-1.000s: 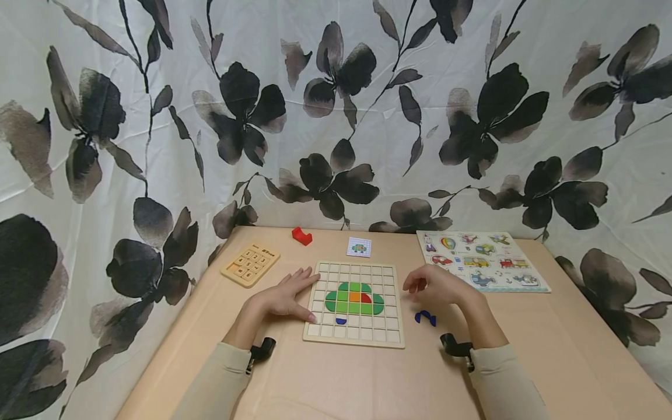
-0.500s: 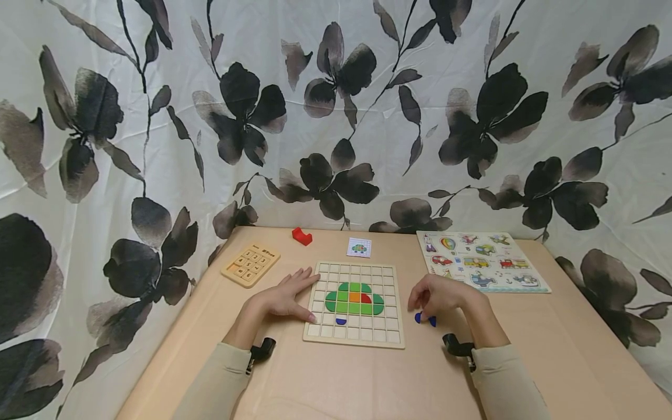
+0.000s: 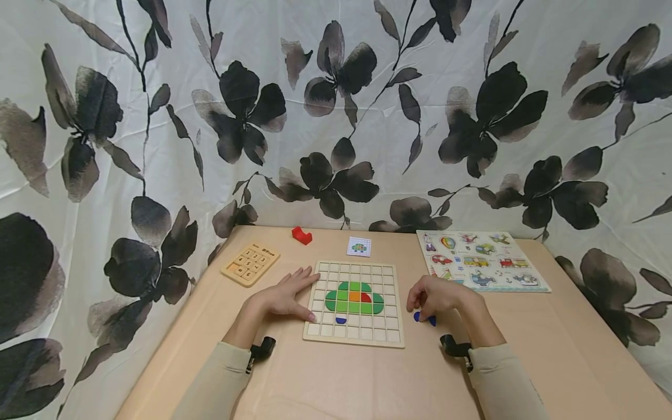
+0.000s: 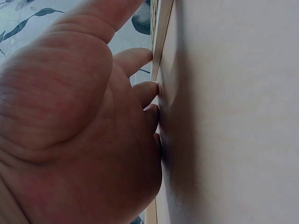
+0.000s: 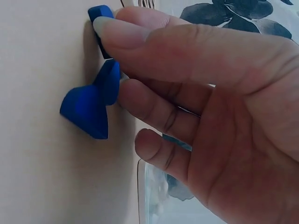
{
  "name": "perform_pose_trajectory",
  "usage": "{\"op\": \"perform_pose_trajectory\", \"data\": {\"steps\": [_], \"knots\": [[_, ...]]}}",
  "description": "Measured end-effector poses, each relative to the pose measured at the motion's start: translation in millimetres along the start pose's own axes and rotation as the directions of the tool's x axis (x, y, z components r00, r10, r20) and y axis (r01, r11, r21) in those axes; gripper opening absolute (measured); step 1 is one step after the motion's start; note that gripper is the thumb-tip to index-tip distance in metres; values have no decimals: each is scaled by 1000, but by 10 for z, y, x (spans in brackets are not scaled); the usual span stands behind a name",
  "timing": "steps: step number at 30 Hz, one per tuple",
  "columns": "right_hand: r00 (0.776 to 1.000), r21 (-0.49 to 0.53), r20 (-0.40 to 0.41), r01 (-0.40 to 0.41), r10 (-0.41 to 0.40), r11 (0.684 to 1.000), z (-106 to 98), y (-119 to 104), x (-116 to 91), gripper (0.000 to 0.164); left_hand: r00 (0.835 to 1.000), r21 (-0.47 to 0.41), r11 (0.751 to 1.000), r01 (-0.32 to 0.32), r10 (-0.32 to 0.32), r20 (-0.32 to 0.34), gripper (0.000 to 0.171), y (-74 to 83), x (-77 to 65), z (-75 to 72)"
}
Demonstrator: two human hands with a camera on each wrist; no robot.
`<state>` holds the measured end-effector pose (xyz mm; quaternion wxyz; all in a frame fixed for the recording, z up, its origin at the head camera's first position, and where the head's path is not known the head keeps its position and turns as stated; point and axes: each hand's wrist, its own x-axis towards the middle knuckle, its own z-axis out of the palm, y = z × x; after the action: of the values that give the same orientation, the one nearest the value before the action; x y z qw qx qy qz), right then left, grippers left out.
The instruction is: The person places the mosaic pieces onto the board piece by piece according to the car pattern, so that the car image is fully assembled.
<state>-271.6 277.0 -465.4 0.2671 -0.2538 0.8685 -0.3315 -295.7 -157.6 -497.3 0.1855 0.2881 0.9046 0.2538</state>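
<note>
My left hand (image 3: 280, 298) lies with fingers spread at the left edge of a wooden grid board (image 3: 354, 341), thumb and fingertips touching its rim; the left wrist view shows the palm (image 4: 84, 121) beside that edge. On the board, green, orange and red tiles form a rounded shape (image 3: 354, 298), with one blue half-round tile (image 3: 341, 321) below it. Right of the board, my right hand (image 3: 443, 294) pinches a blue tile (image 5: 96, 35) between thumb and index finger, partly hidden by the thumb. Two more blue tiles (image 5: 86, 112) lie against each other on the table just beside it.
A small pattern card (image 3: 359, 247) lies behind the board, and a red piece (image 3: 301, 235) at the back edge. To the left is a wooden number board (image 3: 251, 264); at the back right, a picture puzzle board (image 3: 504, 262). A floral curtain (image 3: 336, 116) hangs behind the table (image 3: 315, 385).
My right hand has come down slightly to the blue tiles, its thumb and index finger closing on one. The left hand stays at the board's edge.
</note>
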Motion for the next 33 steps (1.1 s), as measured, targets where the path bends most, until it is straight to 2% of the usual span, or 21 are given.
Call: {"op": "perform_pose_trajectory", "data": {"steps": [11,22,33], "knots": [[999,-18,-34,-17,16,1000,19,-39,37,12,1000,-15,1000,-6,5,-5,114,17,-10,-4],[996,-27,-68,-65,63,997,29,-60,51,14,1000,-30,1000,-1,1,-1,113,26,-16,-11],[995,-28,-82,-55,53,998,38,-59,51,13,1000,-31,1000,6,-6,0,113,21,-9,-2]]}}
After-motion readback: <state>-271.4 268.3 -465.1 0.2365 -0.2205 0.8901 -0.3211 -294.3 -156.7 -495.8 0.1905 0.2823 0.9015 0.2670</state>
